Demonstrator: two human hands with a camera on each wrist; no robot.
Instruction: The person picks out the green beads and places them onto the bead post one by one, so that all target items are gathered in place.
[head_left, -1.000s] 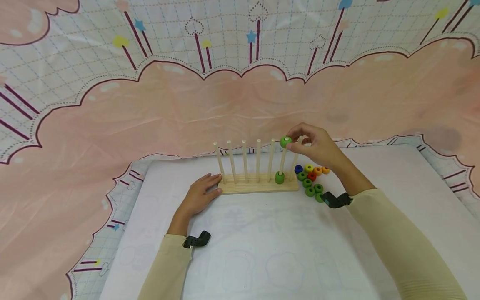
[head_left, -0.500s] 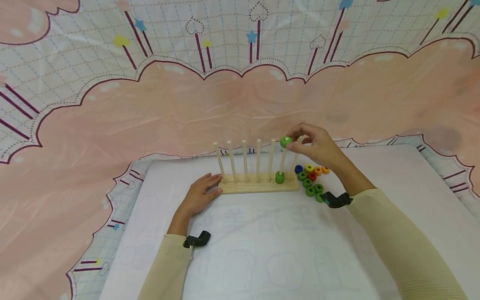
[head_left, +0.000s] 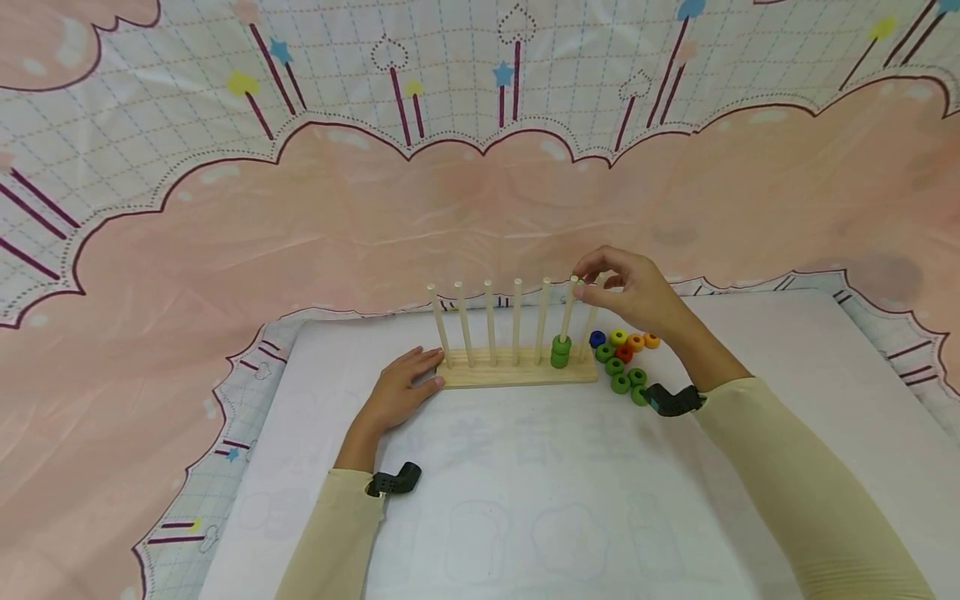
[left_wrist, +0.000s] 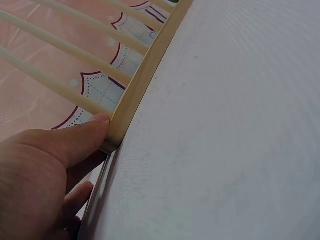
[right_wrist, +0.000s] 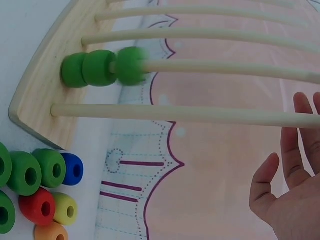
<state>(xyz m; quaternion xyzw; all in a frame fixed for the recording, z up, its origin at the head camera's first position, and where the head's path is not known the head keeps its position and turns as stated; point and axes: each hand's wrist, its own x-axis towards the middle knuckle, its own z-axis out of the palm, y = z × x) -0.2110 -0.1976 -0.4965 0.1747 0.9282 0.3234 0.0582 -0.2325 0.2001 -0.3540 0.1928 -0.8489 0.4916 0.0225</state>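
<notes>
My left hand (head_left: 401,390) holds the left end of a wooden peg rack (head_left: 495,377), thumb at its corner in the left wrist view. Upright pegs line the rack. My right hand (head_left: 626,287) is at the top of the second peg from the right, fingers bent loosely, with no bead seen between them. Low on that peg are green beads (head_left: 560,352). In the right wrist view, two green beads (right_wrist: 82,69) sit at the base and a blurred green bead (right_wrist: 131,66) is just above them. The right hand's fingers (right_wrist: 292,155) are apart there.
Right of the rack lie loose beads: several green beads (head_left: 620,383), a red bead (head_left: 624,354), a blue bead (head_left: 597,338), a yellow bead (head_left: 618,336) and orange beads (head_left: 635,342). A white tabletop (head_left: 480,467) lies below; a patterned cloth (head_left: 450,208) hangs behind.
The green bead that my right hand held at the peg's top has been let go and has slid down to the green beads below. The left hand has not moved.
</notes>
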